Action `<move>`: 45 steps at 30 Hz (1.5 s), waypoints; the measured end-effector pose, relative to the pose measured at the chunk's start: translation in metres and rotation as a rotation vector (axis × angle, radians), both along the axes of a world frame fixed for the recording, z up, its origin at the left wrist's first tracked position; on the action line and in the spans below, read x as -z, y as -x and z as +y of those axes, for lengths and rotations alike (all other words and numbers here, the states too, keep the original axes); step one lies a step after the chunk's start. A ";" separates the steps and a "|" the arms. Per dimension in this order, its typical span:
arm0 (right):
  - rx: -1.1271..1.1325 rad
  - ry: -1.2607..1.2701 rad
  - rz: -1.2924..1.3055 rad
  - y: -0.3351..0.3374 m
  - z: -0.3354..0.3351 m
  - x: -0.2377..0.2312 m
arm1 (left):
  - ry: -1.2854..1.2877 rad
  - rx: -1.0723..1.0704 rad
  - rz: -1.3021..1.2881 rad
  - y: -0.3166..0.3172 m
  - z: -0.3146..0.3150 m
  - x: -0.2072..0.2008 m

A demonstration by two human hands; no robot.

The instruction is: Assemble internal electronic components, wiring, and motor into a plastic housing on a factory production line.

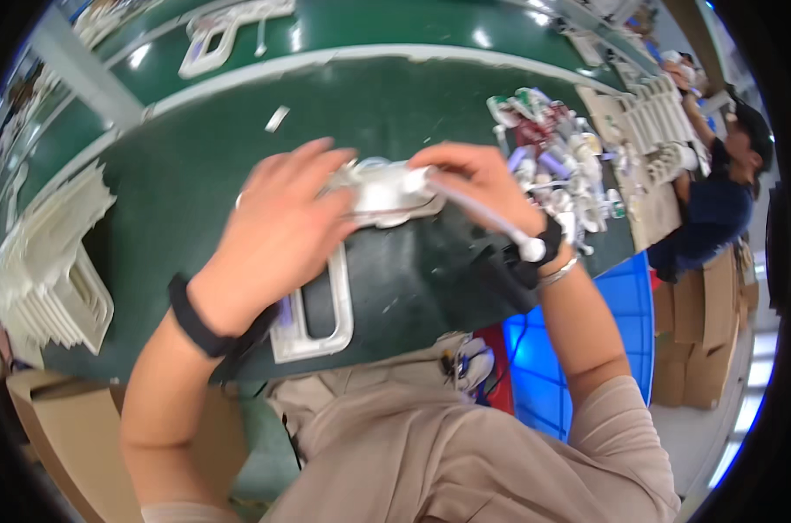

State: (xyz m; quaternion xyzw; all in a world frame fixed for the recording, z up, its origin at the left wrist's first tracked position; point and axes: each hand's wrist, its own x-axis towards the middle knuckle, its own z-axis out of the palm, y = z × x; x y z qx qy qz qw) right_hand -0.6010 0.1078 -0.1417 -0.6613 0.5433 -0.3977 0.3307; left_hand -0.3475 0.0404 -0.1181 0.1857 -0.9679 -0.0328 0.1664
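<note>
A white plastic housing (380, 197) lies in front of me on the green table, with an open loop handle (345, 318) reaching toward me. My left hand (287, 213) curls over its left end, fingertips on the part. At its right end, my right hand (478, 179) is closed around the edge, thumb and index finger near a white cap. From that cap a thin pale rod (483, 210) slants across the right palm to a round white knob (531, 250) by the wrist. Some blur hides exactly where the right fingertips grip.
Nested white frames (69, 292) are stacked at the left. A pile of small white, purple and red parts (552, 161) lies at the right. Beyond it, a co-worker (718, 187) stands beside a row of white parts (661, 118). A blue bin (548, 366) is below the table edge.
</note>
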 end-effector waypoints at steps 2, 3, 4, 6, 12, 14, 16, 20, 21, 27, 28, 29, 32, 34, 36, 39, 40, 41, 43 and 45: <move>-0.006 -0.025 -0.031 0.005 -0.005 0.001 | -0.062 0.079 -0.001 0.025 -0.009 0.013; -0.005 -0.021 -0.022 0.003 -0.006 0.002 | -0.048 0.093 -0.010 0.035 -0.011 0.022; -0.004 -0.003 -0.055 0.001 -0.005 0.005 | -0.033 0.118 -0.014 0.042 -0.015 0.031; -0.011 0.011 -0.046 -0.005 -0.001 0.006 | -0.084 0.109 -0.017 0.045 -0.020 0.042; 0.038 0.023 0.069 -0.008 0.007 0.008 | -0.243 0.104 -0.005 0.046 -0.025 0.048; 0.071 0.234 0.241 -0.021 0.011 0.014 | -0.199 0.109 -0.014 0.045 -0.025 0.048; 0.064 0.379 0.429 -0.034 0.015 0.019 | -0.150 0.162 -0.055 0.045 -0.028 0.048; 0.098 0.453 0.716 -0.045 0.020 0.026 | -0.185 0.177 -0.037 0.044 -0.030 0.047; 0.094 0.449 0.718 -0.045 0.022 0.027 | -0.171 0.179 -0.045 0.044 -0.030 0.045; 0.019 0.464 1.089 -0.057 0.037 0.022 | -0.148 0.186 -0.013 0.035 -0.030 0.047; 0.004 0.422 1.068 -0.056 0.035 0.022 | -0.110 0.204 -0.009 0.034 -0.031 0.044; -0.012 0.382 1.045 -0.055 0.033 0.022 | -0.104 0.199 -0.004 0.030 -0.032 0.039; -0.011 0.399 1.074 -0.057 0.037 -0.001 | -0.365 0.101 0.230 -0.008 -0.036 0.014; 0.034 0.429 0.882 -0.058 0.032 -0.015 | -0.358 0.010 0.159 -0.039 -0.034 0.015; -0.032 0.471 0.706 -0.053 0.014 -0.010 | -0.381 -0.110 0.066 -0.059 -0.027 0.021; -0.098 0.578 0.663 -0.072 -0.028 -0.001 | -0.300 -0.110 -0.021 -0.055 -0.027 0.032; -0.173 0.510 0.706 -0.071 -0.039 0.007 | -0.287 -0.131 -0.020 -0.050 -0.027 0.036; -0.177 0.512 0.701 -0.068 -0.039 0.009 | -0.287 -0.137 -0.024 -0.048 -0.026 0.037; -0.230 0.281 0.645 -0.064 -0.041 0.011 | -0.209 -0.145 -0.071 -0.043 -0.026 0.040; -0.181 0.314 0.594 -0.066 -0.038 0.020 | -0.234 -0.157 -0.086 -0.039 -0.028 0.039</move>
